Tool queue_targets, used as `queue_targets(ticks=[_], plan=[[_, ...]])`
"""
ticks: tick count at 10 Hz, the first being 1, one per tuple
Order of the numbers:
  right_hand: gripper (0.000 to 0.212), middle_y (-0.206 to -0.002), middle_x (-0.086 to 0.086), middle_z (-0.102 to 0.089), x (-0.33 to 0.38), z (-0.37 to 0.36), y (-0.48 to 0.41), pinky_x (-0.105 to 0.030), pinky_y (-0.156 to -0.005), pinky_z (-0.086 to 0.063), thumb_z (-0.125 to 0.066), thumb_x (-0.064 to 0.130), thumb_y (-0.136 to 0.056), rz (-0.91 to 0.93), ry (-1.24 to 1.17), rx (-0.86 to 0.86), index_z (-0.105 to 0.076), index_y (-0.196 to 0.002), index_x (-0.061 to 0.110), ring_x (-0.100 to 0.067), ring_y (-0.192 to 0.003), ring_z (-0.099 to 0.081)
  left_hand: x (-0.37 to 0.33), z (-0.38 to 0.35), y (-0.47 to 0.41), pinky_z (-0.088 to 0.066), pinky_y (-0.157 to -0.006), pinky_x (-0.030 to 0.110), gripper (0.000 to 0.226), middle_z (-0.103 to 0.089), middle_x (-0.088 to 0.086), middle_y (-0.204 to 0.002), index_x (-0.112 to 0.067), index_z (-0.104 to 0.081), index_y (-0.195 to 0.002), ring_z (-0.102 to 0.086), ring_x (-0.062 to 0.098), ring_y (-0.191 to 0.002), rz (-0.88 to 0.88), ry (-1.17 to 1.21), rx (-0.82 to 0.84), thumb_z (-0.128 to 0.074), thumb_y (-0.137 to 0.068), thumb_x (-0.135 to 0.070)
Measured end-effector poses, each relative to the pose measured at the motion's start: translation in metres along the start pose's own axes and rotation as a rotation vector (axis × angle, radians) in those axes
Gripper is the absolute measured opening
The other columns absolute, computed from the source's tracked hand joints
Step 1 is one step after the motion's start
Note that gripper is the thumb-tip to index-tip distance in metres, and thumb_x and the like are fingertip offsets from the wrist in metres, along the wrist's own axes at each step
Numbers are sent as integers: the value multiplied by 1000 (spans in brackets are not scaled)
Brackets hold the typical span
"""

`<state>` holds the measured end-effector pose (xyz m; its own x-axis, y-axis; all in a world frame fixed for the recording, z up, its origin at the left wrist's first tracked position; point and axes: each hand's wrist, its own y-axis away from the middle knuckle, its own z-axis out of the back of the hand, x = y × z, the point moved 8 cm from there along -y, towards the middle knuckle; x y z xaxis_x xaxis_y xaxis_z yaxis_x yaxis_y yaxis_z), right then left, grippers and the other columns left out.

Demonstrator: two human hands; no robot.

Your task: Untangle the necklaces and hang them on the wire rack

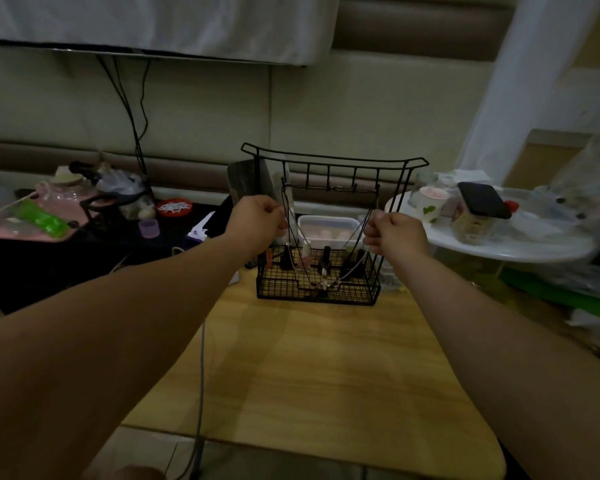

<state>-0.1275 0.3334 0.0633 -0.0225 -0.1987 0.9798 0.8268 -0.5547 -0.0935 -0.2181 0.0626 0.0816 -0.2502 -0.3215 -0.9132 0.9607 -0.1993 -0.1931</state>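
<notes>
Necklaces (323, 283) hang in a V btwn your hands, pendants low in front of wire rack (333, 161) on wood table (326, 362). L hand (257, 221) & R hand (395, 233) each pinch the cords, fingers curled.

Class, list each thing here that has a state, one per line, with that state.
left hand: gripping the necklaces
right hand: gripping the necklaces
necklaces: held up, sagging in a V between both hands
wire rack: upright on the wooden table
plastic box: lid on
</notes>
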Motion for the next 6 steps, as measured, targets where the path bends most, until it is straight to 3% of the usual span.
queue_targets(ticks=[2,4,5,6], plan=[[18,-95,-5,-74,-9,-4,13,-43,-85,-60,-53,26,-108,67,120,45,-67,-97,26,-24,-93,-74,10,-4,12,-63,-88,45,17,-75,7,-90,-22,-69,-90,-75,23,-88,5,-16,3,-61,-104,-21],[16,-94,-6,-74,-9,-3,18,-45,-89,-61,-54,24,-107,60,129,54,-67,-100,26,-24,-92,-73,6,-3,20,-64,-87,42,16,-75,8,-92,-21,-69,-89,-75,25,-91,14,-24,13,-62,-104,-22],[20,-94,-6,-74,-10,-1,20,-45,-89,-61,-52,22,-108,37,126,62,-70,-116,16,-24,-90,-73,8,-5,23,-64,-86,40,14,-75,6,-94,-23,-69,-92,-75,23,-92,30,-26,30,-62,-104,-23],[25,-98,-6,-73,-13,5,24,-40,-83,-61,-51,17,-108,23,117,41,-63,-130,16,-22,-88,-72,8,-6,26,-64,-85,45,10,-75,6,-97,-18,-71,-106,-75,21,-90,38,-44,28,-64,-103,-25]])
